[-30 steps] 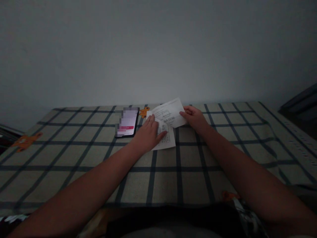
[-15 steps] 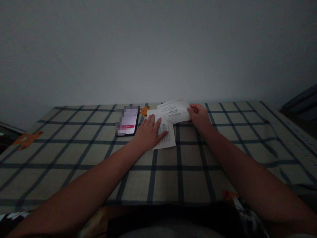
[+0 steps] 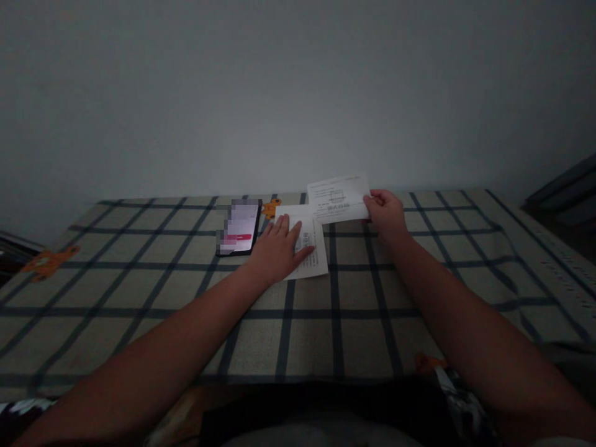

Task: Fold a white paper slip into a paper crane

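Observation:
Flat on a printed sheet of paper [image 3: 317,261] lies my left hand [image 3: 278,248], its fingers spread and pressing the sheet to the cloth. My right hand [image 3: 385,214] pinches the right edge of a second printed paper [image 3: 339,198] between thumb and fingers. That paper is raised and tilted, and its lower left corner overlaps the top right of the sheet under my left hand. Small dark print shows on both papers, too blurred to read.
A phone [image 3: 242,226] with a lit screen, partly pixelated, lies just left of my left hand. The checked tablecloth [image 3: 186,310] has orange bear figures [image 3: 52,262]. Behind the table rises a plain grey wall [image 3: 298,93]. A dark object [image 3: 565,192] stands at the far right.
My right hand has moved right and slightly up with its paper, uncovering more of the sheet below. My left hand has stayed in place.

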{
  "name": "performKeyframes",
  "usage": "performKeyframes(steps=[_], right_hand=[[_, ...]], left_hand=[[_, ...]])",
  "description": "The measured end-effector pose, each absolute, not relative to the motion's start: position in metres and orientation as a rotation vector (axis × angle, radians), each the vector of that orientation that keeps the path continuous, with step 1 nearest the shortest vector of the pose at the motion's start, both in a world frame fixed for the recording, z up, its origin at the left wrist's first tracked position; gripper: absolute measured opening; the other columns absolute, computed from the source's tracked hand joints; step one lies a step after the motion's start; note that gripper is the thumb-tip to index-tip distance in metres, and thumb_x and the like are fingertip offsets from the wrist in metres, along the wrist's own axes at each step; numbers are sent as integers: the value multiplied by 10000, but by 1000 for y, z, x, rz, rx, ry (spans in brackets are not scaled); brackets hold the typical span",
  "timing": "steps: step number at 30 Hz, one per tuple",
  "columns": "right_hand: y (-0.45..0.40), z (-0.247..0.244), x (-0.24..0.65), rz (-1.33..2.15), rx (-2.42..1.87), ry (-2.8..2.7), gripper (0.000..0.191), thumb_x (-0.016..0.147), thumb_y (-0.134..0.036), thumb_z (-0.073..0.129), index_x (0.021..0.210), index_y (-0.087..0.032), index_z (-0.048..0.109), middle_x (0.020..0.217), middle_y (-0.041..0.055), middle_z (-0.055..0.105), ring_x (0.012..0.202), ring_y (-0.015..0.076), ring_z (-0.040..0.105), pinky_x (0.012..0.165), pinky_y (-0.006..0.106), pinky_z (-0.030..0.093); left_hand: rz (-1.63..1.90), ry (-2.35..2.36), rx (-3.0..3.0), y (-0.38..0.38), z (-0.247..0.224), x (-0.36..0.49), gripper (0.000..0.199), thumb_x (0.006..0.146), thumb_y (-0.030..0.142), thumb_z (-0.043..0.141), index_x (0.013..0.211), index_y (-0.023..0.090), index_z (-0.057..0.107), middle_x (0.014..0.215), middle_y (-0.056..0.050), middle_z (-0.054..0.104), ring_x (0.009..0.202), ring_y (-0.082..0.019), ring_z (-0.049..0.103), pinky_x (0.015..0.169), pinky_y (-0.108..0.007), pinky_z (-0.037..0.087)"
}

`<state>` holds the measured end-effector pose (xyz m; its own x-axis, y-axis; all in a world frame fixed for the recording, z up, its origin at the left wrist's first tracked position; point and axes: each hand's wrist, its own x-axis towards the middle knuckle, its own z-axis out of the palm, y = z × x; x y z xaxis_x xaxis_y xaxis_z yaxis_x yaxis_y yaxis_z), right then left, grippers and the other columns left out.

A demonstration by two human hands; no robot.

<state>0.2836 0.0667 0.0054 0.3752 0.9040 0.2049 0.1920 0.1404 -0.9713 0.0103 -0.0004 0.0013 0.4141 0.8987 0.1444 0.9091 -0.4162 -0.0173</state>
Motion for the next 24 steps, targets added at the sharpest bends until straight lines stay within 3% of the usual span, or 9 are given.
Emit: performKeyframes(steps=[12,18,20,23,24], right_hand=[[74,19,309,407,-1284,-959,331,884,-440,595,1122,-210,583,928,64,612,734,188,643,549,328,567],[43,33,280,305,-1219,-1296,263,942,-439,577,1085,-223,621,951,75,675,887,201,697,794,336,582],[28,37,265,233,-1194,-1451,220,940,-423,594,1021,-228,654,956,72,692,864,193,688,800,326,572],[15,36,249,216,-1170,-1671,163,944,-373,581,966,-233,661,945,65,712,798,180,682,736,310,564],[14,34,246,219,-1158,-1707,139,937,-350,583,961,-234,656,928,55,717,780,173,685,720,303,563]], left_hand=[[-218,-1653,-2569,2,-3,7,782,1041,621,383,1586,62,423,1660,-302,347,1583,-415,284,1273,-541,267],[-342,-1690,-2581,17,-1,8,803,1025,601,446,1604,54,347,1649,-269,396,1568,-387,338,1273,-547,266],[-414,-1694,-2582,21,3,9,834,1010,605,478,1607,42,324,1635,-255,428,1555,-370,369,1277,-534,271],[-495,-1656,-2567,20,11,11,784,994,542,550,1560,18,409,1603,-243,479,1503,-357,446,1245,-488,352],[-503,-1644,-2545,17,14,11,678,988,500,573,1489,46,519,1574,-223,521,1458,-355,496,1209,-483,401]])
